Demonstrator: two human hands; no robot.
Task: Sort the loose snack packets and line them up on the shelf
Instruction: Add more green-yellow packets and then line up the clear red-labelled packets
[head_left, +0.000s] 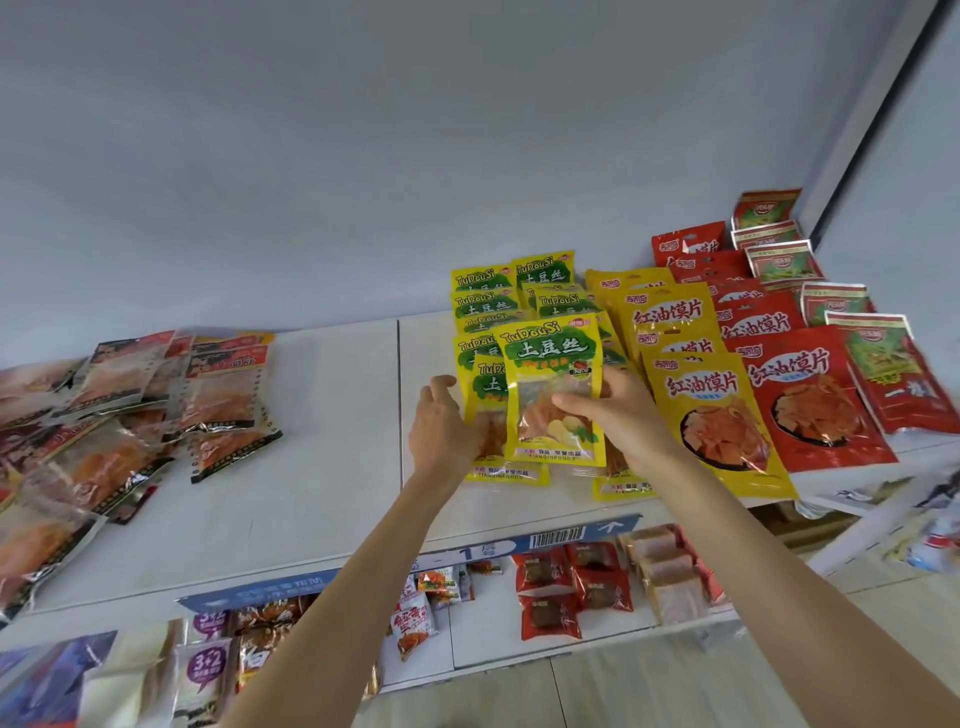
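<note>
The right half of the top shelf is showing sorted stock. Green-and-yellow TuDouSi packets are lying in two overlapping columns, with a column of yellow packets just beside them, a column of red packets next, and green-windowed red packets running along the far right edge. The left half is showing what is left: a loose heap of dark, orange-filled packets is lying unsorted, overlapping at mixed angles. Judged from this layout, the task is sitting past its midpoint, with four lines standing and one pile waiting.

The step in hand appears to be the addition of one more TuDouSi packet to the front of its column. This packet is standing nearly upright, tilted slightly, in front of the nearest packets of the row.

The right hand is gripping this packet by its right edge: the thumb is lying across the clear window on the front, and the fingers are passing behind the film (their exact curl is hidden by the packet, so it cannot be told how tightly they are closing).

The left hand is hovering at the left edge of the neighbouring front packet, fingers relaxed and slightly spread, holding nothing. Whether its fingertips are touching that packet cannot be told.

A lower shelf is carrying other small snack packs.
</note>
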